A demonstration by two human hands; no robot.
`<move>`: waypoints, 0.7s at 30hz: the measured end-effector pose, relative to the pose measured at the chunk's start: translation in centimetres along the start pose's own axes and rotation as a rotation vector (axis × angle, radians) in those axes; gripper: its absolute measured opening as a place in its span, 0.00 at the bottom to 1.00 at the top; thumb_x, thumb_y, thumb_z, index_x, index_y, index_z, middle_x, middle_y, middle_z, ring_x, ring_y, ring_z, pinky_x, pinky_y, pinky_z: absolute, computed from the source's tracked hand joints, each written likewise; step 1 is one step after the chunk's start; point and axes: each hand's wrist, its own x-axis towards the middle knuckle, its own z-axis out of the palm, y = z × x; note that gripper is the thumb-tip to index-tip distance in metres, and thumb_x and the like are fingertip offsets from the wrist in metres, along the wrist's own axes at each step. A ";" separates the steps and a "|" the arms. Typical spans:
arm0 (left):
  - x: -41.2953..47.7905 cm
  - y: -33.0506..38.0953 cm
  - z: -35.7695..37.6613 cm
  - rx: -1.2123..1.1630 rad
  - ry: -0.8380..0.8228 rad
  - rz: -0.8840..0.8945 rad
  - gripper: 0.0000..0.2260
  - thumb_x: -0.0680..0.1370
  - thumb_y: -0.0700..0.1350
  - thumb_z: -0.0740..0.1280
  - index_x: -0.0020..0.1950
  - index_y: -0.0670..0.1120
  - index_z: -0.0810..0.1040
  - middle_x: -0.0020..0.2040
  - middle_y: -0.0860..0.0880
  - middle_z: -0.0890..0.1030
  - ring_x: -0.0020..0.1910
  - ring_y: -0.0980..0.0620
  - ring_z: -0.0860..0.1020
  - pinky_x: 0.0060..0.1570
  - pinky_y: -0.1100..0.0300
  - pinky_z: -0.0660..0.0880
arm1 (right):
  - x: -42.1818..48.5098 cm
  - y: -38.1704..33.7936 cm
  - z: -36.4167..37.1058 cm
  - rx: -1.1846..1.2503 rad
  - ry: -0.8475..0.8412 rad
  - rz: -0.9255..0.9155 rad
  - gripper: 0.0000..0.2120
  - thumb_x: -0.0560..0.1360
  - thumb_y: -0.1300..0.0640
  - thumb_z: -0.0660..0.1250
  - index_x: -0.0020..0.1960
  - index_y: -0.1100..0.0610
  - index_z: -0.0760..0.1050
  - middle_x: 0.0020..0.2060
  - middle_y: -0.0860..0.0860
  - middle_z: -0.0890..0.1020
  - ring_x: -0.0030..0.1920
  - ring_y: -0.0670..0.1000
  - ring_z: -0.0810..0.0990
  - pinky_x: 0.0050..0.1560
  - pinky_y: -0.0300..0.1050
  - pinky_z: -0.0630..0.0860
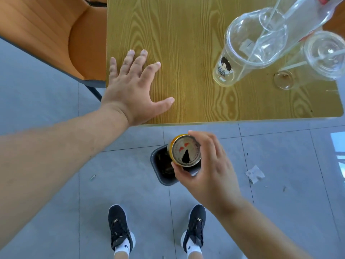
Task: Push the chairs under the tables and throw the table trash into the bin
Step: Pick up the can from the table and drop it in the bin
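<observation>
My right hand (209, 165) grips a yellow drink can (184, 151) from the side, its opened top facing me. The can hangs directly above a small dark grey bin (158, 165) that stands on the floor just off the table's near edge. My left hand (134, 90) lies flat, fingers spread, on the near left corner of the wooden table (186, 53). At the table's far right stand a clear plastic cup with a cartoon print (242, 53), a second clear cup with a lid and straw (321, 58) and a clear plastic bottle (306, 17).
An orange chair (52, 34) sits at the table's left side, its seat partly under the edge. A crumpled white paper scrap (254, 173) and small bits of litter lie on the grey tiled floor. My two black shoes (119, 227) stand just behind the bin.
</observation>
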 end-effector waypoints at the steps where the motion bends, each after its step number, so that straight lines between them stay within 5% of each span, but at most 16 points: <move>1: 0.0 -0.1 0.0 0.001 0.001 0.000 0.43 0.72 0.79 0.55 0.81 0.56 0.59 0.86 0.46 0.52 0.84 0.44 0.45 0.79 0.34 0.38 | -0.4 0.5 0.7 -0.010 -0.009 0.015 0.30 0.74 0.45 0.74 0.71 0.54 0.69 0.62 0.47 0.75 0.61 0.52 0.78 0.60 0.36 0.72; 7: 0.1 -0.2 0.1 0.012 0.030 0.020 0.42 0.73 0.79 0.55 0.80 0.56 0.60 0.86 0.44 0.53 0.84 0.42 0.46 0.79 0.33 0.40 | -2.0 4.0 3.9 -0.136 -0.116 0.139 0.36 0.70 0.48 0.80 0.72 0.55 0.69 0.62 0.51 0.77 0.60 0.54 0.77 0.58 0.48 0.78; 12: 0.1 -0.1 -0.2 -0.002 0.023 0.019 0.42 0.73 0.78 0.55 0.80 0.56 0.60 0.86 0.44 0.53 0.84 0.42 0.46 0.79 0.33 0.39 | -2.0 4.8 4.0 -0.108 -0.228 0.249 0.42 0.69 0.38 0.78 0.77 0.51 0.64 0.67 0.49 0.74 0.66 0.55 0.73 0.61 0.50 0.77; 18: 0.3 0.0 -0.4 -0.003 0.027 0.023 0.42 0.73 0.79 0.55 0.81 0.56 0.59 0.86 0.46 0.53 0.84 0.44 0.46 0.79 0.33 0.40 | 1.8 1.3 -0.5 -0.038 0.056 0.154 0.29 0.74 0.40 0.71 0.70 0.50 0.70 0.62 0.45 0.76 0.62 0.50 0.76 0.60 0.43 0.75; 21: 0.2 -0.1 -0.3 -0.006 0.021 0.028 0.42 0.73 0.79 0.55 0.81 0.56 0.58 0.86 0.46 0.52 0.84 0.45 0.45 0.79 0.33 0.41 | 5.5 -0.5 -4.0 -0.028 0.323 0.000 0.25 0.75 0.48 0.75 0.67 0.57 0.72 0.60 0.49 0.78 0.61 0.52 0.77 0.61 0.51 0.76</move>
